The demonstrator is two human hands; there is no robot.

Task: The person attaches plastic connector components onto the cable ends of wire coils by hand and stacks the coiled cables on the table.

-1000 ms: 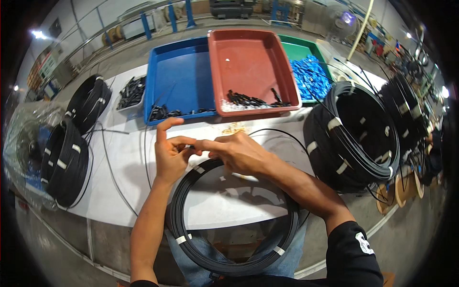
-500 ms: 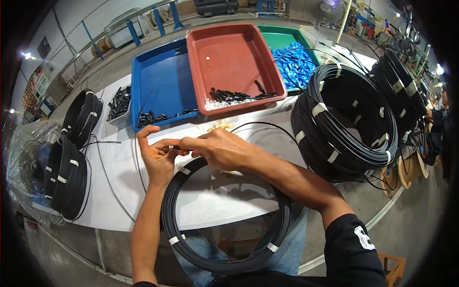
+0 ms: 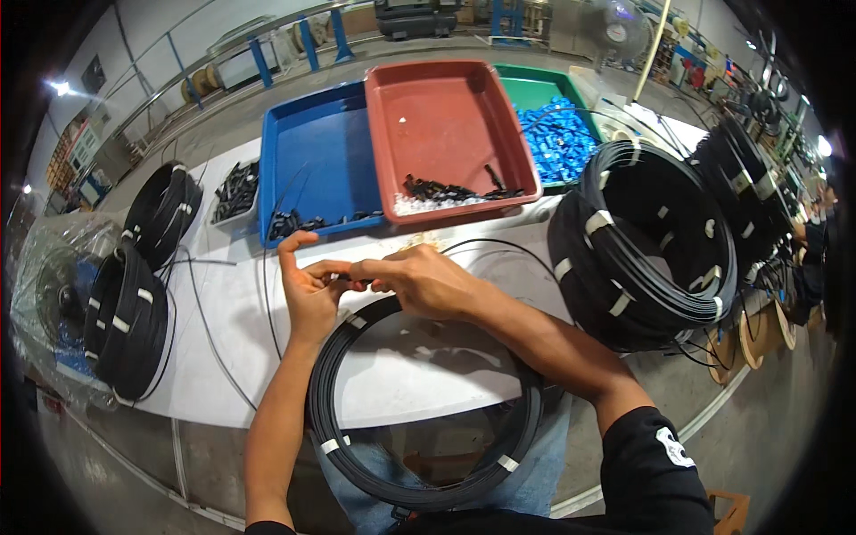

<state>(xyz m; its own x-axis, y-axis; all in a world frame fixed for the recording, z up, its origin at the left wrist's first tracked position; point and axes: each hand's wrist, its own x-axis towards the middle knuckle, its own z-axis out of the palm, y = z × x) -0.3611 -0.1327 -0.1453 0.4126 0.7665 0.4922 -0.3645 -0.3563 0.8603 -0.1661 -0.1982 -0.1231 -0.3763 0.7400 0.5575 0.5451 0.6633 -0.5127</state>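
Observation:
Over the white table, my left hand (image 3: 309, 290) and my right hand (image 3: 430, 282) meet at their fingertips. Both pinch a small black part (image 3: 358, 283), mostly covered by the fingers; its exact kind cannot be made out. My left index finger points up, away from the pinch. Below the hands lies a coil of black cable (image 3: 323, 385), bound with white tape, partly on the table's near edge and partly over my lap. My right forearm crosses above its far right side.
Behind my hands are a blue tray (image 3: 325, 152) and a red tray (image 3: 446, 98) with small black parts, plus a green tray (image 3: 526, 77) of blue pieces. A white bin (image 3: 214, 210) holds black parts. Large cable coils (image 3: 571, 294) stand right, smaller coils (image 3: 134, 330) left.
The whole view has shifted slightly, so table and trays appear a little further right. My hands keep the same pinch, with only small finger movement.

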